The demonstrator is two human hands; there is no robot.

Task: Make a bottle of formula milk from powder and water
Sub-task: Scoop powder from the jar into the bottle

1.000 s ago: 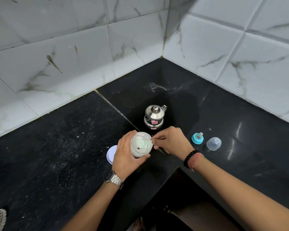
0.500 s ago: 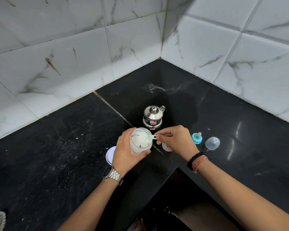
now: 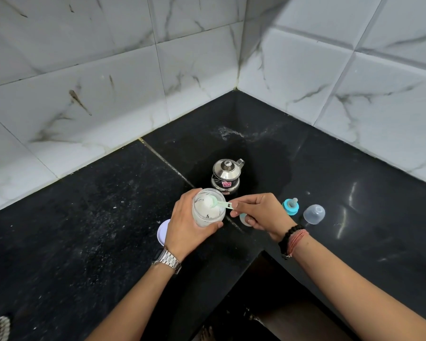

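Note:
My left hand (image 3: 186, 223) grips a clear jar of white powder (image 3: 207, 211) and holds it upright above the black counter. A pale green scoop (image 3: 217, 203), heaped with powder, hovers just over the jar's mouth; my right hand (image 3: 258, 212) pinches its handle. Under my right hand the rim of the baby bottle (image 3: 244, 219) shows, mostly hidden. The blue teat ring (image 3: 290, 206) and the clear bottle cap (image 3: 314, 214) lie to the right on the counter.
A small steel kettle with a lid (image 3: 226, 175) stands just behind the jar. The jar's white lid (image 3: 161, 233) lies on the counter beside my left wrist. Marble-tiled walls (image 3: 108, 94) close the corner. The counter's front edge (image 3: 261, 251) steps inward below my hands.
The scoop has come up out of the jar full of powder, and the jar has been tilted back upright. Both hands stayed in nearly the same place.

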